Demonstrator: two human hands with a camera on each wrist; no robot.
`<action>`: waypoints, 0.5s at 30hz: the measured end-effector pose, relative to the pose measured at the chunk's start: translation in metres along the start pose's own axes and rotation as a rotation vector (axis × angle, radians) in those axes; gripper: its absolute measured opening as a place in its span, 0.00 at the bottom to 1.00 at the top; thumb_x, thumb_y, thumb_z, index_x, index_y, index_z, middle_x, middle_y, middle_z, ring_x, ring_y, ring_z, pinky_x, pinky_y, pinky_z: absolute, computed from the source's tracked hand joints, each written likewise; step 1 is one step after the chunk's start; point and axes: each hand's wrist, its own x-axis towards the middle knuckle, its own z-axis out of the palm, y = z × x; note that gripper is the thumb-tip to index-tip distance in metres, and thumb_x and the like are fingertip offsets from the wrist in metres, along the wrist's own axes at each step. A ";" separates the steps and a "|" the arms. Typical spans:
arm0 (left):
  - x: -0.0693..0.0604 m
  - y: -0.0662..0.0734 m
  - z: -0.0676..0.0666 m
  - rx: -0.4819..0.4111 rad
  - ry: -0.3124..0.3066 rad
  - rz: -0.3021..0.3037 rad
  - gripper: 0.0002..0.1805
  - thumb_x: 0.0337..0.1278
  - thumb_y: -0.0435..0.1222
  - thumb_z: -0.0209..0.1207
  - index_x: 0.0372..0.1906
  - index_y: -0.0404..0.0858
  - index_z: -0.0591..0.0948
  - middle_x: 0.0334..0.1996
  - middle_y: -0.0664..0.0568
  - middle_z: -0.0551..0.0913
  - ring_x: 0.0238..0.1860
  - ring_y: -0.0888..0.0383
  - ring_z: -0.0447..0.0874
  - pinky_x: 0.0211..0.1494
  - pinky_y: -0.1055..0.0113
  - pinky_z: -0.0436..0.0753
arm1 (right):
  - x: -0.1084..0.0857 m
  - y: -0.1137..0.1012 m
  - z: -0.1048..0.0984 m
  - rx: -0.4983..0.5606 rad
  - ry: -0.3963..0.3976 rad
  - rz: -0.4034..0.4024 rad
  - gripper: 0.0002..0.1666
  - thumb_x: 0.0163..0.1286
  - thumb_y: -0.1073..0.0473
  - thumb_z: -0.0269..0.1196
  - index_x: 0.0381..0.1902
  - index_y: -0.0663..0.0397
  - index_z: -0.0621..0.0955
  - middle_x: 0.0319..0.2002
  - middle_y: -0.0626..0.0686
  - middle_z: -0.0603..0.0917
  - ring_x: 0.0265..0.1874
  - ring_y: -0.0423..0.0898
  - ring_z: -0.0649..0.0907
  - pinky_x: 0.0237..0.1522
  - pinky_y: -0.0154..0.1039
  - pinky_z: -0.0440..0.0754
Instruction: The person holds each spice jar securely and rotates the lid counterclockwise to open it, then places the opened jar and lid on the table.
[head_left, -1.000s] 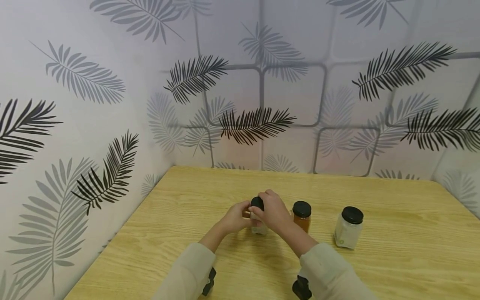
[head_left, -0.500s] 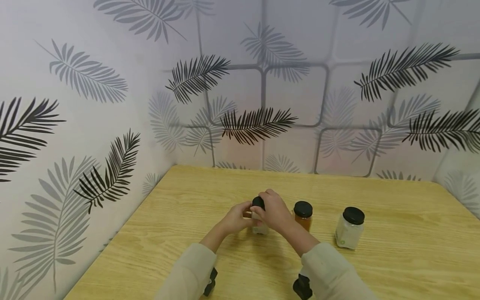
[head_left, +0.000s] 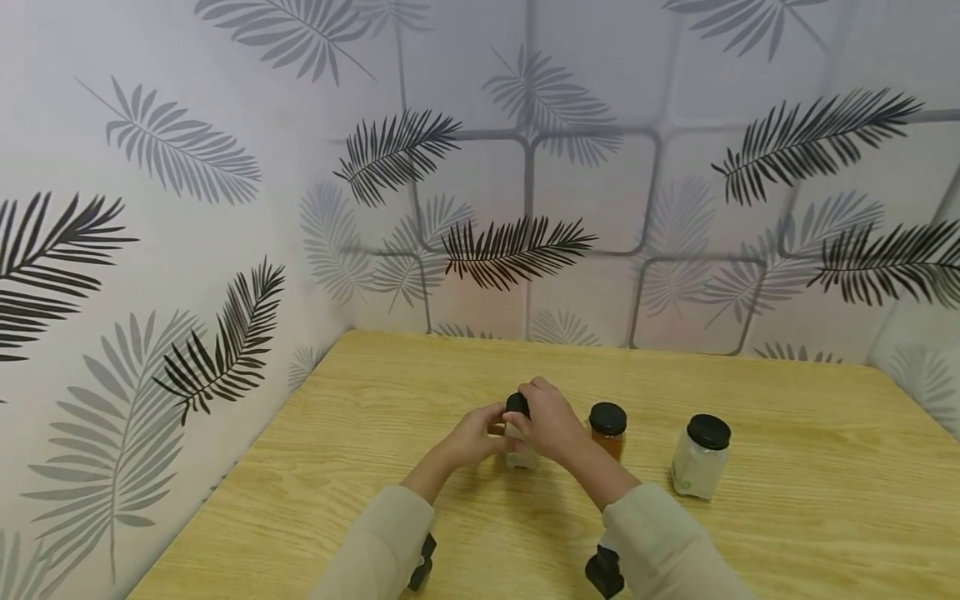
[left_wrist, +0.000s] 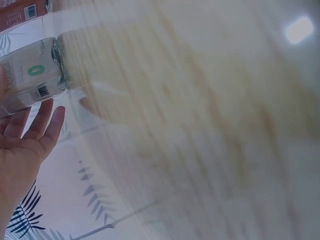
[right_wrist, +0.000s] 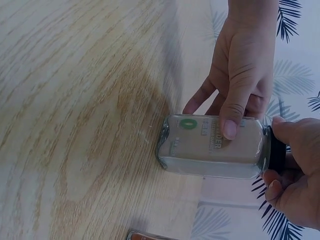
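Observation:
A clear glass jar of pale powder [right_wrist: 200, 150] with a green mark and print on its side stands upright on the wooden table, its base at the wood. My left hand [head_left: 472, 435] holds the jar's body from the left, thumb on the label in the right wrist view. At the top, the fingers of my right hand [head_left: 551, 423] grip the black lid [right_wrist: 277, 150]. The lid sits on the jar's mouth. In the left wrist view the left hand [left_wrist: 25, 150] shows its fingers around the jar's lower side, and the lid is out of frame.
Just right of my right hand stands a black-lidded jar with orange-brown contents [head_left: 606, 443]. Farther right is another black-lidded jar with pale contents [head_left: 697, 468]. The wooden table [head_left: 375, 383] meets a leaf-patterned wall [head_left: 480, 192] at the back and left.
Both hands keep their hold on the jar and its lid. The head view has shifted very slightly; otherwise nothing visibly moves.

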 end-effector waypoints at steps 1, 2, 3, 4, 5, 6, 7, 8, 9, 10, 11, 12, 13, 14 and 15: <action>0.000 0.000 0.000 0.003 -0.001 0.004 0.26 0.60 0.34 0.57 0.63 0.35 0.68 0.60 0.40 0.72 0.60 0.39 0.71 0.58 0.51 0.77 | 0.000 0.000 0.000 -0.003 0.000 -0.003 0.22 0.65 0.57 0.61 0.49 0.70 0.76 0.42 0.62 0.77 0.37 0.52 0.78 0.38 0.43 0.81; 0.000 0.000 0.000 0.004 -0.001 0.010 0.26 0.60 0.34 0.57 0.63 0.35 0.68 0.60 0.39 0.72 0.60 0.39 0.71 0.58 0.51 0.76 | 0.000 0.000 0.000 -0.004 -0.002 -0.005 0.22 0.65 0.57 0.61 0.49 0.70 0.76 0.42 0.62 0.77 0.36 0.52 0.78 0.38 0.43 0.81; 0.000 0.000 0.000 0.006 -0.001 0.014 0.26 0.60 0.34 0.57 0.63 0.35 0.68 0.60 0.39 0.72 0.60 0.39 0.71 0.59 0.50 0.76 | 0.001 0.000 -0.001 -0.008 -0.004 -0.009 0.22 0.65 0.57 0.61 0.48 0.71 0.76 0.42 0.62 0.77 0.36 0.52 0.78 0.37 0.43 0.81; 0.000 0.000 0.000 0.007 -0.001 0.015 0.26 0.60 0.34 0.57 0.63 0.35 0.68 0.60 0.39 0.72 0.60 0.39 0.72 0.59 0.50 0.76 | 0.001 0.000 -0.001 -0.009 -0.008 -0.010 0.22 0.65 0.57 0.61 0.48 0.71 0.76 0.42 0.62 0.77 0.36 0.52 0.78 0.37 0.43 0.81; 0.001 0.000 0.000 0.009 0.000 0.016 0.26 0.60 0.33 0.57 0.63 0.35 0.68 0.60 0.39 0.72 0.60 0.40 0.72 0.59 0.50 0.76 | 0.001 0.000 -0.001 -0.008 -0.013 -0.010 0.22 0.65 0.57 0.61 0.48 0.71 0.76 0.42 0.62 0.77 0.36 0.52 0.78 0.37 0.43 0.81; 0.001 -0.001 0.000 0.012 -0.001 0.015 0.26 0.61 0.33 0.57 0.63 0.35 0.68 0.60 0.39 0.72 0.60 0.40 0.72 0.59 0.50 0.76 | 0.001 0.000 -0.001 -0.006 -0.018 -0.008 0.22 0.65 0.57 0.61 0.49 0.71 0.76 0.42 0.62 0.77 0.37 0.52 0.78 0.38 0.43 0.81; 0.001 -0.001 0.000 0.015 -0.001 0.013 0.26 0.61 0.33 0.57 0.63 0.35 0.68 0.60 0.40 0.72 0.60 0.40 0.72 0.59 0.50 0.75 | 0.001 0.000 -0.001 -0.005 -0.022 -0.005 0.22 0.65 0.57 0.61 0.49 0.71 0.75 0.42 0.62 0.77 0.37 0.52 0.78 0.38 0.43 0.81; 0.002 -0.001 0.000 0.014 -0.001 0.010 0.26 0.61 0.33 0.57 0.63 0.35 0.68 0.60 0.40 0.72 0.60 0.40 0.72 0.59 0.50 0.75 | 0.001 0.000 -0.001 -0.004 -0.025 -0.004 0.22 0.65 0.57 0.61 0.49 0.71 0.75 0.43 0.62 0.77 0.37 0.52 0.78 0.38 0.44 0.81; 0.002 -0.002 0.001 0.017 -0.002 0.006 0.26 0.61 0.34 0.57 0.63 0.35 0.68 0.60 0.40 0.72 0.60 0.40 0.72 0.59 0.50 0.76 | 0.001 0.000 -0.002 -0.008 -0.026 -0.006 0.22 0.65 0.57 0.61 0.49 0.71 0.75 0.43 0.62 0.77 0.37 0.52 0.78 0.39 0.44 0.82; 0.002 -0.002 0.001 0.018 -0.002 0.003 0.26 0.61 0.34 0.57 0.63 0.35 0.68 0.60 0.40 0.72 0.60 0.40 0.72 0.59 0.50 0.76 | 0.001 -0.001 -0.002 -0.002 -0.028 -0.001 0.23 0.65 0.57 0.61 0.50 0.71 0.75 0.43 0.62 0.76 0.38 0.52 0.78 0.39 0.44 0.81; 0.002 -0.002 0.001 0.020 -0.002 0.001 0.26 0.61 0.34 0.57 0.63 0.35 0.68 0.60 0.40 0.72 0.60 0.40 0.72 0.59 0.50 0.76 | 0.001 -0.001 -0.002 -0.001 -0.028 -0.001 0.23 0.65 0.57 0.61 0.50 0.71 0.75 0.43 0.62 0.76 0.38 0.52 0.78 0.39 0.44 0.81; 0.002 -0.002 0.001 0.023 -0.002 -0.001 0.26 0.61 0.33 0.57 0.63 0.35 0.68 0.60 0.40 0.72 0.60 0.40 0.72 0.58 0.50 0.76 | 0.001 -0.001 -0.002 0.001 -0.028 -0.002 0.23 0.65 0.57 0.61 0.50 0.71 0.75 0.43 0.62 0.76 0.38 0.52 0.78 0.39 0.44 0.81; 0.002 -0.001 0.000 0.026 -0.001 -0.001 0.26 0.61 0.34 0.57 0.63 0.35 0.67 0.60 0.40 0.72 0.60 0.40 0.72 0.58 0.50 0.76 | 0.001 -0.001 -0.002 0.002 -0.027 -0.004 0.22 0.65 0.58 0.61 0.50 0.71 0.75 0.43 0.62 0.76 0.37 0.52 0.78 0.39 0.44 0.81; 0.002 -0.001 0.000 0.029 -0.001 0.001 0.26 0.61 0.33 0.57 0.63 0.35 0.68 0.60 0.40 0.72 0.59 0.40 0.72 0.58 0.50 0.76 | 0.001 -0.001 -0.002 0.001 -0.025 -0.011 0.22 0.65 0.58 0.61 0.49 0.71 0.75 0.42 0.61 0.76 0.37 0.51 0.77 0.38 0.43 0.81; 0.002 -0.001 0.000 0.033 -0.001 0.002 0.26 0.61 0.33 0.57 0.63 0.35 0.68 0.60 0.40 0.72 0.59 0.39 0.72 0.58 0.50 0.77 | 0.001 -0.001 -0.002 0.000 -0.022 -0.014 0.22 0.65 0.58 0.61 0.49 0.71 0.75 0.42 0.61 0.76 0.36 0.51 0.77 0.38 0.43 0.81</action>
